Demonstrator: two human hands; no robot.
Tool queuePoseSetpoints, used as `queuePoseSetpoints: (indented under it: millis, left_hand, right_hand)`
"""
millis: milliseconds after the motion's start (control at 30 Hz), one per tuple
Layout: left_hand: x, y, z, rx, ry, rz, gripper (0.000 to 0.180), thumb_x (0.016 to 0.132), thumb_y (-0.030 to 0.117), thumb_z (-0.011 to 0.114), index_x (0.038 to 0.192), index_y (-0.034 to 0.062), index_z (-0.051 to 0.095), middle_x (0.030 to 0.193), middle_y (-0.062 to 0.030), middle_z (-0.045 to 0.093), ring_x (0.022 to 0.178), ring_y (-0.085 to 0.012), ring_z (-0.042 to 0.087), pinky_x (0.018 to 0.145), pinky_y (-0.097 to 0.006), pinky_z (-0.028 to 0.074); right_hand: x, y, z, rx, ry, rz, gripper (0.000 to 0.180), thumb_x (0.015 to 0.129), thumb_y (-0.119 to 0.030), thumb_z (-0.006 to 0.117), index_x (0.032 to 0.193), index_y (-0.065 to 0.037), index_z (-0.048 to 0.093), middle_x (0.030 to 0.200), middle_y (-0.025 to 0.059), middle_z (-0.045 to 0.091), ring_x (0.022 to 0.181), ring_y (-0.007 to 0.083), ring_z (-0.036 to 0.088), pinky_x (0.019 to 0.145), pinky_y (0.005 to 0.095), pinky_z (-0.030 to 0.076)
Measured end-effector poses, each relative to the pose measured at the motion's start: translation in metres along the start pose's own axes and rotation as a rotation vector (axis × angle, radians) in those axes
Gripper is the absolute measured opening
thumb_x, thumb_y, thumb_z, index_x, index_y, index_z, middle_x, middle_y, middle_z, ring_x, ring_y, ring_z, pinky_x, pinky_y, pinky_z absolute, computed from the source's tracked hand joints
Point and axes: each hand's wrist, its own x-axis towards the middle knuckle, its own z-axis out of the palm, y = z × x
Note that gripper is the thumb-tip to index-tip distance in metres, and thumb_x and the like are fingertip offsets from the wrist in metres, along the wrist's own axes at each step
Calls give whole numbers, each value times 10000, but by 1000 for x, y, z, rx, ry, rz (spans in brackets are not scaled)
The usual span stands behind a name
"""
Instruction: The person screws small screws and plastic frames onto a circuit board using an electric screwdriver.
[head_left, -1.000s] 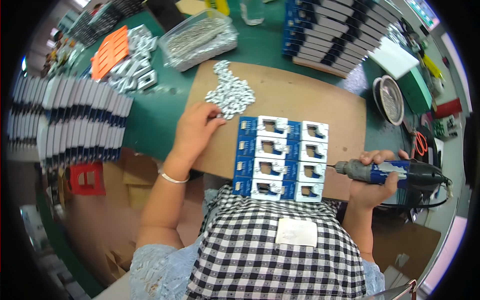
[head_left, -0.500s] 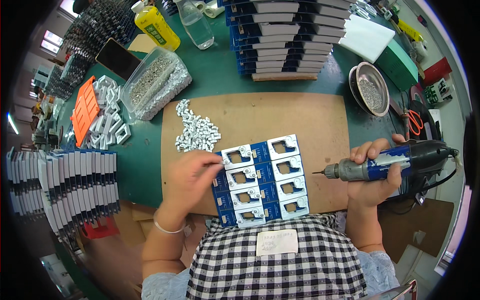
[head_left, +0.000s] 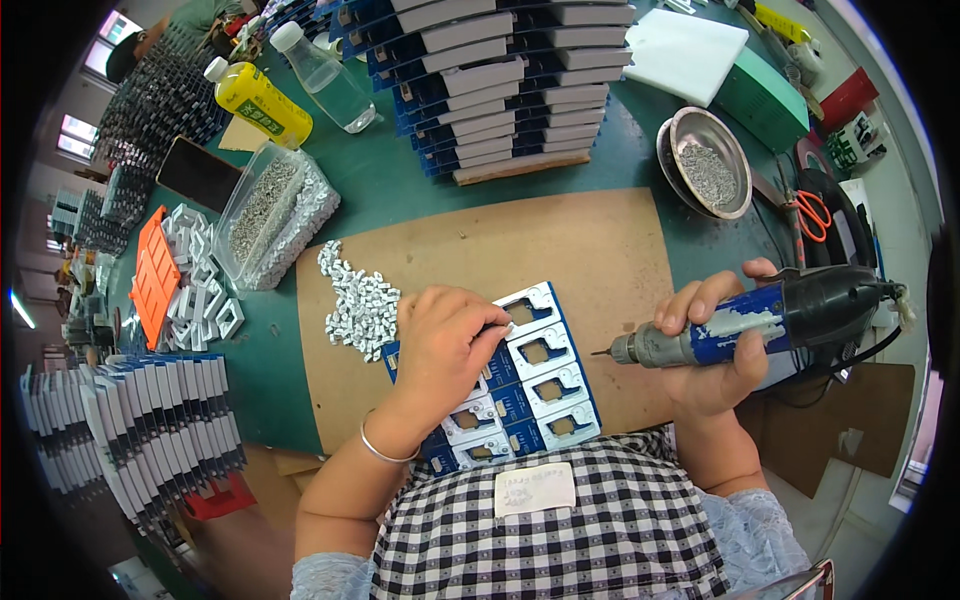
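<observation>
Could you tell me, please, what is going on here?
A person's left hand reaches across a blue panel bearing white frames, its fingertips at the upper right frame; whether they pinch a small piece is hard to tell. The right hand grips a power screwdriver, its bit pointing toward the panel. A pile of small white pieces lies on the brown board, left of the panel.
</observation>
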Motion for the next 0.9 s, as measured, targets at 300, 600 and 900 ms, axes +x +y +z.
queuePoseSetpoints:
  millis: [300,600,900]
  left_hand:
    - [-2,6,7,153,72,89,126,742,104,743,850,131,684,829,9,650,823,-194,582,826,-378,335]
    - [-8,-3,6,7,94,21,124,743,111,752,830,127,665,777,6,627,812,-200,587,815,-391,338]
    - [-8,-6,3,-28,75,-25,137,724,111,764,812,129,661,754,0,626,812,-198,593,863,-419,338]
  right_hand:
    - [15,-1,19,-28,-109,15,633,869,-468,607,1318,-130,315,818,64,511,682,197,557,682,370,507]
    - [39,-8,65,-120,-567,183,702,791,-308,798,1300,-134,348,846,90,593,788,261,633,770,430,526]
    - [40,-3,81,-206,-559,326,644,775,-225,810,1256,-140,391,854,112,597,847,286,637,758,433,543]
